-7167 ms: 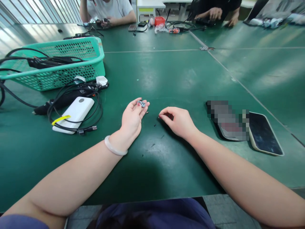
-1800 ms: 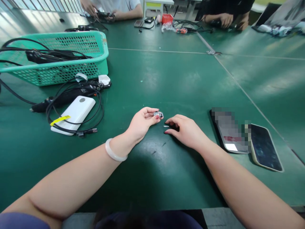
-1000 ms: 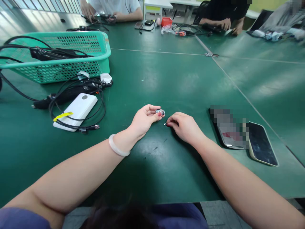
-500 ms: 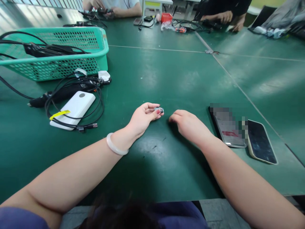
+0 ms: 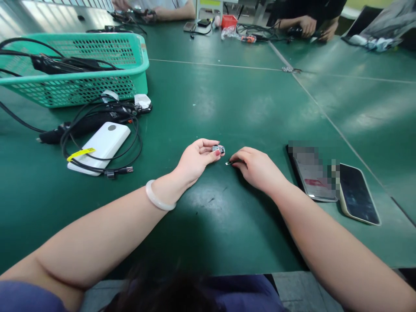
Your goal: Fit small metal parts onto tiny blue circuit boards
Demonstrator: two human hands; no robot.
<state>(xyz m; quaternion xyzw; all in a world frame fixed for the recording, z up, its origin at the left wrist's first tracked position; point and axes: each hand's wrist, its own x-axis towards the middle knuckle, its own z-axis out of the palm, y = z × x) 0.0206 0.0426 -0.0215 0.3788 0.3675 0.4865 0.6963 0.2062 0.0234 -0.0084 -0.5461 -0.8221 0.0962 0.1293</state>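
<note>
Left hand (image 5: pixel 195 161) half-curled, pinching small silvery piece (image 5: pixel 219 150); right hand (image 5: pixel 255 167) nearly closed, pinching tiny slim part (image 5: pixel 228 163).

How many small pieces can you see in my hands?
2. One shiny piece is pinched in the left hand; one thin piece pokes out from the right hand. Others may be hidden inside the hands.

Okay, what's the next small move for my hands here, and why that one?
Perhaps ease the right hand toward the left hand: the right seems to pinch a thin piece, the left holds a small shiny part, and a gap separates them.
</note>
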